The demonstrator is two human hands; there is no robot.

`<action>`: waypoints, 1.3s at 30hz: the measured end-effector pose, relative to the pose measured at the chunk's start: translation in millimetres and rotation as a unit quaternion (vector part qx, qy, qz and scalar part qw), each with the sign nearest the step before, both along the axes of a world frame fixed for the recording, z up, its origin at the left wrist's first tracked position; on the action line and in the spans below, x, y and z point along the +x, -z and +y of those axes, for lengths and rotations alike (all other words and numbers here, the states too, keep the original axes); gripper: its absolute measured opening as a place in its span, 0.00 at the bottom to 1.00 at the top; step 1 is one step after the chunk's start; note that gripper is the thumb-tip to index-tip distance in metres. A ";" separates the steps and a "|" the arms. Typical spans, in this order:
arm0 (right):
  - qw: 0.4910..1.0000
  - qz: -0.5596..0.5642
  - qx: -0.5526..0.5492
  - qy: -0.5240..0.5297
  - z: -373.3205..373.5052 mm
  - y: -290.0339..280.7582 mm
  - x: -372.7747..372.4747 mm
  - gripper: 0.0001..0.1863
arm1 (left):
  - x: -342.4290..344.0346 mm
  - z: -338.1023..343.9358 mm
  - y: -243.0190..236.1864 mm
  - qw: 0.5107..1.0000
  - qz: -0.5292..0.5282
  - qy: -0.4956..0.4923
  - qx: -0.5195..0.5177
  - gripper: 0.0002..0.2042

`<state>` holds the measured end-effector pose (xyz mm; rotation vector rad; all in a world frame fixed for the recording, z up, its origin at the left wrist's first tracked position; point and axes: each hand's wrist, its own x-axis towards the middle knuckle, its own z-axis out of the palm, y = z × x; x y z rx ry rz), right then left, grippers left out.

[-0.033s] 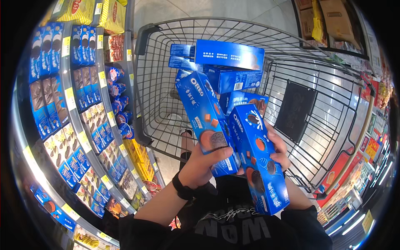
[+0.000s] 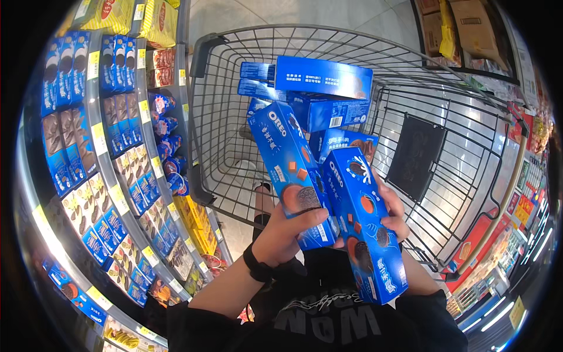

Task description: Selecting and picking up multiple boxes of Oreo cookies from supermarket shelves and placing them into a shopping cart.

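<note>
My left hand (image 2: pixel 287 232), with a dark band on its wrist, is closed round the lower end of a long blue cookie box (image 2: pixel 287 161). Its thumb lies over the printed front. Wrapped round the right side of a second blue cookie box (image 2: pixel 365 226) is my right hand (image 2: pixel 392 205); some of its fingers are hidden behind. The two boxes lean at an angle and touch or overlap near their lower halves. Beyond them, several more blue boxes (image 2: pixel 324 77) lie stacked in the wire shopping cart (image 2: pixel 226 132).
On the left, shelves (image 2: pixel 97 126) with price tags hold blue cookie packs (image 2: pixel 73 70), yellow bags (image 2: pixel 158 20) and yellow boxes (image 2: pixel 196 220). The cart's handle (image 2: pixel 516 176) is at the right. Cardboard cartons (image 2: pixel 478 26) stand at the far right.
</note>
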<state>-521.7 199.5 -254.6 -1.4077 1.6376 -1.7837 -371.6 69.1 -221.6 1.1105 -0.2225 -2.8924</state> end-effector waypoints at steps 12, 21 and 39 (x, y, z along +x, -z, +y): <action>0.962 -0.152 0.127 -0.189 15.0 -50.3 -18.1 0.42 | 0.5 7.5 -7.4 0.989 0.082 -0.053 0.114 0.38; 0.762 -0.533 0.340 -0.137 47.0 -38.3 -39.1 0.39 | -1.8 12.1 -11.7 0.988 0.072 -0.025 0.131 0.42; 0.866 -0.326 0.323 -0.198 0.8 -70.5 -51.9 0.41 | -20.6 3.0 -19.9 0.971 -0.092 -0.045 -0.218 0.30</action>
